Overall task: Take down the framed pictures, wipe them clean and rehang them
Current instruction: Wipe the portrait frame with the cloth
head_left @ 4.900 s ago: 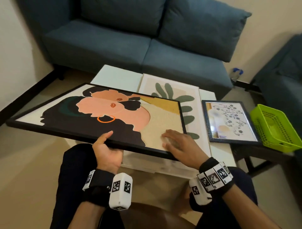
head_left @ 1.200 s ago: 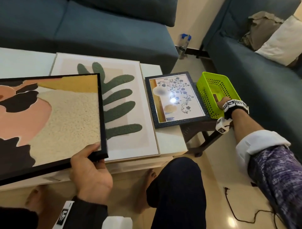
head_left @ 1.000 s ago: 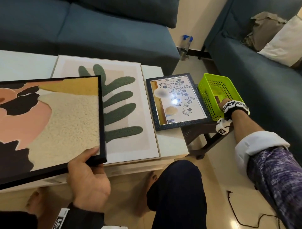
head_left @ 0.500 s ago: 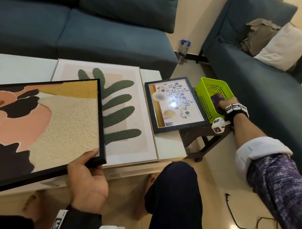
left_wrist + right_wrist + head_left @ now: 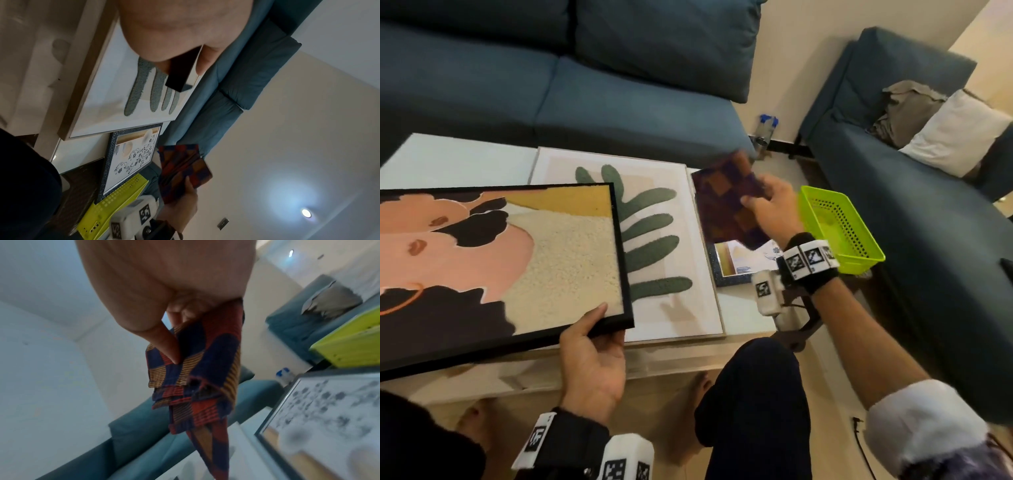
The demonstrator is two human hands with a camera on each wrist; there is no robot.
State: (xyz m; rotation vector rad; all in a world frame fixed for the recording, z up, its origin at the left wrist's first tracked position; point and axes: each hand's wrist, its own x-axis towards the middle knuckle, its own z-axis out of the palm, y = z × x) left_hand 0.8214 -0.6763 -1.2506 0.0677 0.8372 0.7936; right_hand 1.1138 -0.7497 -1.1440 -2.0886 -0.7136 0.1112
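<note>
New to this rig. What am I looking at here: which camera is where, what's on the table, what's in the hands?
There is no robot: a person wears three cameras, one on the head and one on each wrist. In the head view, the left hand grips the corner of a black-framed picture. The right hand pinches a folded checked cloth, seen close up in the right wrist view. On the white table lie a leaf picture and a small floral frame. A green basket sits beside them.

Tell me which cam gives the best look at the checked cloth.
Right wrist: the checked cloth fills the frame, folded layers and stripes sharp, pinched by the right hand. Head view shows it whole but motion-blurred, above the small floral frame. Left wrist shows it small and distant.
</note>
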